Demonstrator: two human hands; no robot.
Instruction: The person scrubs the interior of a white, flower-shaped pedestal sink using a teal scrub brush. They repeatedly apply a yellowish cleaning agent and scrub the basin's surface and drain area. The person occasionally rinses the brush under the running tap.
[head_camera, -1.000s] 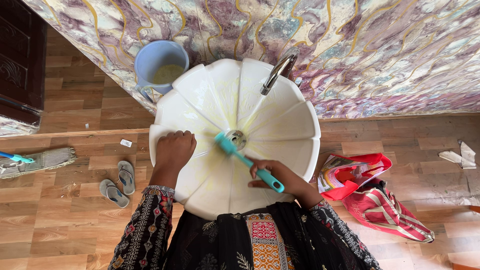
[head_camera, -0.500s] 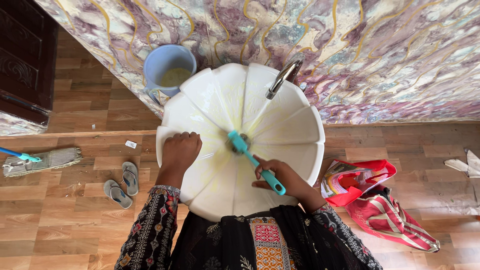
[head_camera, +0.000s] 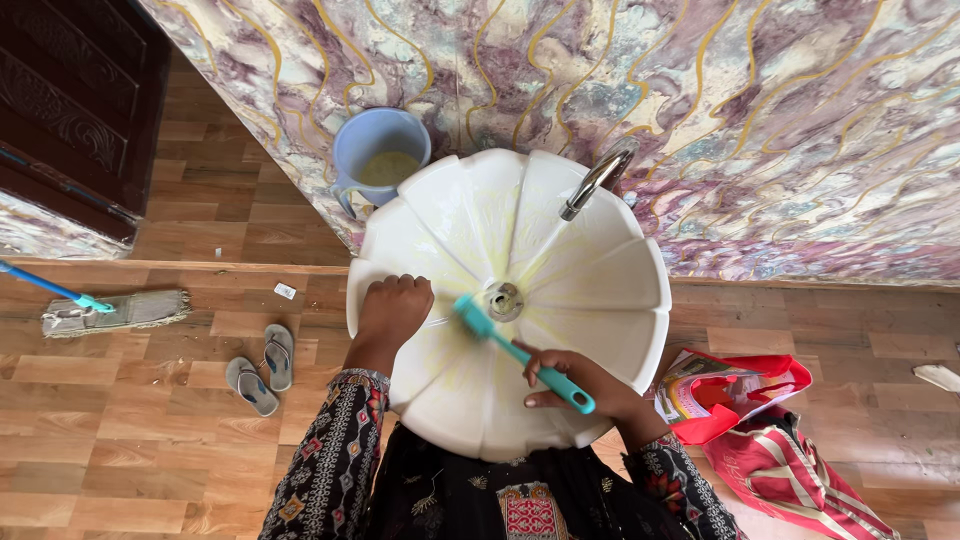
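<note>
Inside white scalloped basin (head_camera: 600, 290): teal plastic brush (head_camera: 520, 352), long axis diagonal, bristle head pointing upper-left, just left of metal drain (head_camera: 503, 298), handle end lower-right. Right hand (head_camera: 580, 385) wrapped around handle. Left hand (head_camera: 392, 310) fisted, pressed on left rim. Glossy ceramic, yellowish film in the lobes. Chrome tap (head_camera: 592, 183) at rear, lilac plastic jug (head_camera: 380, 150) beside, marbled wall panel (head_camera: 700, 100). Versus 0.5 s ago: head off drain, shifted left and down.

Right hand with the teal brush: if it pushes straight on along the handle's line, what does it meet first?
Probably the left hand: the right hand aims the teal scrubbing brush up-left across the white scalloped basin, passing beside the metal drain. Depth is unclear.
</note>
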